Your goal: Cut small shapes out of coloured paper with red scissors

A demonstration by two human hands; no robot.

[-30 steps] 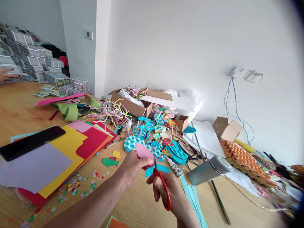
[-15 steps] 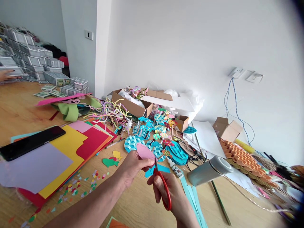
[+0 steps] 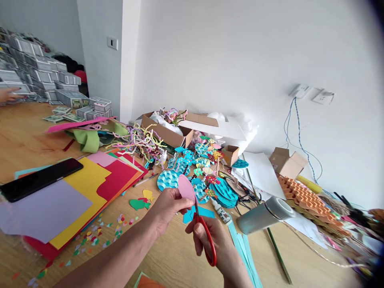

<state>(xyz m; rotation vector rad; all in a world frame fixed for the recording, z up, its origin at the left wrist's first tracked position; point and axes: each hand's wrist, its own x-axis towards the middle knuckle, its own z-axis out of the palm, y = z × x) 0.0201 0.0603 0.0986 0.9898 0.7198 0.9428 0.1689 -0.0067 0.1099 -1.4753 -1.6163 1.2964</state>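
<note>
Between the thumb and fingers of my left hand point(image 3: 169, 208) is a small pink paper piece point(image 3: 186, 188) with a rounded outer edge. My right hand point(image 3: 214, 240) is closed around the red handles of a pair of scissors point(image 3: 211, 244). The scissor blades point up and meet the paper's lower right edge, close to my left thumb. Beyond my hands lies a blue paper piece point(image 3: 197, 214) with lines drawn on it. Green and yellow fish-shaped cutouts point(image 3: 139, 204) rest on the table left of my left hand.
Coloured paper sheets point(image 3: 72, 200) with a black phone point(image 3: 42, 179) on top lie at left, paper scraps beside them. A grey flask point(image 3: 261, 216), a glue bottle point(image 3: 221, 212) and a green stick point(image 3: 279, 256) are at right. Another person's hand point(image 3: 10, 95) shows far left.
The pink paper has turned in my left hand, so its free end now points more upward. My right hand and the scissors have hardly moved.
</note>
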